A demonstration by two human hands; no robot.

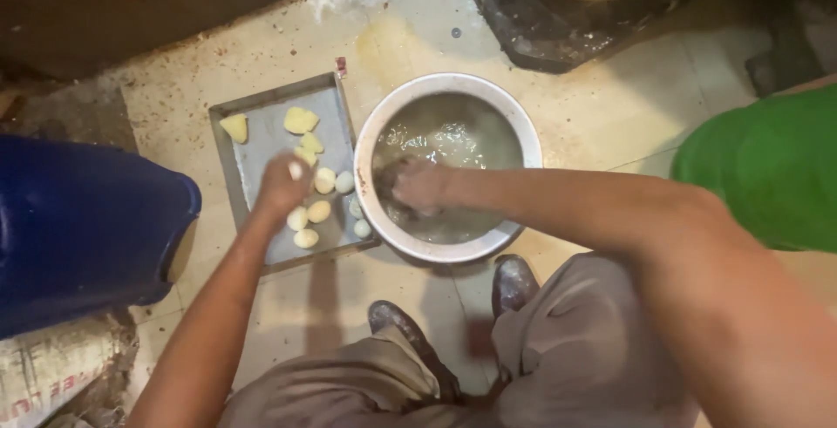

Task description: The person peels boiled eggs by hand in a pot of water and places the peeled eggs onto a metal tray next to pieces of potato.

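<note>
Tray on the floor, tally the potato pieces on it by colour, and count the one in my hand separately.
yellow cut pieces: 4
pale rounded pieces: about 7; those beside the pot rim are hard to separate
held piece in the left hand: 1
Total: about 12

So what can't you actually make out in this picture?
Head view only:
- What the right hand touches in the metal pot: murky water hides it.
- Whether the left hand grips the pale piece at its fingertips over the tray: motion blur.
- The dark vessel above the pot: cut off by the top edge.
- The blue container: cropped by the left edge.
</note>
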